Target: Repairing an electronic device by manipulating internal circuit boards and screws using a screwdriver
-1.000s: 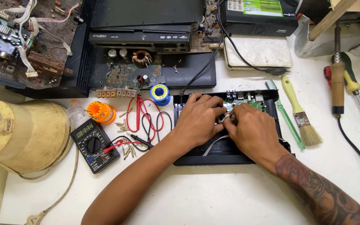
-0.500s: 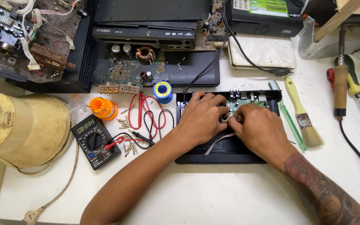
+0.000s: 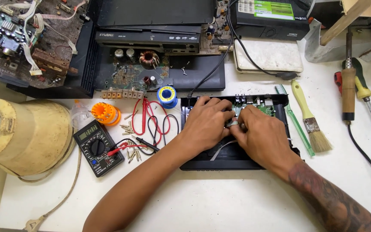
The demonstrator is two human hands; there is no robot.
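An open black device case [image 3: 237, 161] lies on the white bench with a green circuit board [image 3: 260, 107] at its far end. My left hand [image 3: 205, 122] and my right hand [image 3: 263, 137] meet over the middle of the case, fingers curled together on a small part I cannot make out. A pale flat ribbon cable [image 3: 222, 148] shows below my hands inside the case.
A black multimeter [image 3: 98, 147] with red and black leads lies left of the case, beside loose screws, an orange bit holder [image 3: 107, 114] and a blue solder spool [image 3: 167, 95]. A paintbrush [image 3: 310, 118], green toothbrush, soldering iron [image 3: 348, 92] and screwdriver lie right. Opened electronics fill the back; a yellow cylinder [image 3: 22, 135] sits left.
Both hands stay over the case; the fingers have shifted slightly closer together. The view has tilted a little.
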